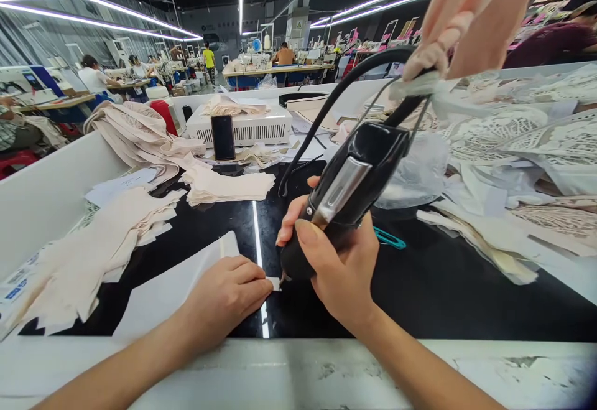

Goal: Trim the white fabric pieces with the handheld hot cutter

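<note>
A black cutter [347, 177] with a silver plate leans across the middle of the view, its nose low and its back end high toward 1 o'clock. The right hand [345, 260], just below center at 5 o'clock, has its grip clamped on the cutter's lower body, thumb on the near side and fingers wrapped around the far side. A black cord [321, 114] arches from the 2 o'clock side, where knotted cloth [431, 58] hangs above the cutter. At 7 o'clock the left hand [228, 288] rests on the table [443, 292], fingers together; its thumb is hidden, so whether this grip pinches anything cannot be told. A white strip [275, 284] pokes out past those fingertips, just beside the cutter's nose; whether they touch is unclear. A white sheet [168, 285] lies partly under the left hand, toward 8 o'clock. A folded stack [228, 187] sits at 9 o'clock, with a larger cloth pile [112, 236] farther out, slightly lower. A phone [222, 138] stands at 10 o'clock against a white box [265, 129]. A teal clip [390, 238] lies at 4 o'clock, a plastic bag [415, 177] at 3, and lace pieces [494, 136] beyond it.
</note>
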Tool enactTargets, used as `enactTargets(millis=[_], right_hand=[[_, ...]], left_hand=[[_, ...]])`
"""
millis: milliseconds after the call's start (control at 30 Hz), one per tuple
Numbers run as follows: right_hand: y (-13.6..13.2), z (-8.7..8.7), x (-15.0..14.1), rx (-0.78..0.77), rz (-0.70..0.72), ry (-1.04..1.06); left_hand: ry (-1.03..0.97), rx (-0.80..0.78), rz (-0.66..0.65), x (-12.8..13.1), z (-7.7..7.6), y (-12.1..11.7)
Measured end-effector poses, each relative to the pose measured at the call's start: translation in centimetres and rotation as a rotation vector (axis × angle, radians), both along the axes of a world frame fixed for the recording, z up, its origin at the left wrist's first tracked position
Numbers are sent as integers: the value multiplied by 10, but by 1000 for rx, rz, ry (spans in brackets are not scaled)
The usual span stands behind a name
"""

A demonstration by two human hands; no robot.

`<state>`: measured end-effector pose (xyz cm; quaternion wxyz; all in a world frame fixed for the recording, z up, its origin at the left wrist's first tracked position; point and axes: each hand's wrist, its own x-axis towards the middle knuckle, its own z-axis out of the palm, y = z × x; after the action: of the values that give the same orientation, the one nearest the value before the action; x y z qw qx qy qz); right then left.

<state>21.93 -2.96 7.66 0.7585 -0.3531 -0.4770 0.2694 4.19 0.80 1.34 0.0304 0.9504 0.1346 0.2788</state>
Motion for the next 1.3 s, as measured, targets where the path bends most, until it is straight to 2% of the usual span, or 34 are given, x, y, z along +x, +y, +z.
enactTargets(millis=[267,600,867,1133,1300], right_hand=[[-2,2,2,-7,-10,6],[-4,-5,8,6,-34,-3],[-4,-4,11,4,-5,45],[13,4,-1,50,-15,80],[22,1,-10,16,-24,34]], left_hand=[[-51,-15,29,-2,1,0],[-22,-76,48,-16,-3,3],[-46,-108,79,-14,-2,2],[-31,-100,90,-12,-9,1],[-16,-77,98,-10,-12,2]])
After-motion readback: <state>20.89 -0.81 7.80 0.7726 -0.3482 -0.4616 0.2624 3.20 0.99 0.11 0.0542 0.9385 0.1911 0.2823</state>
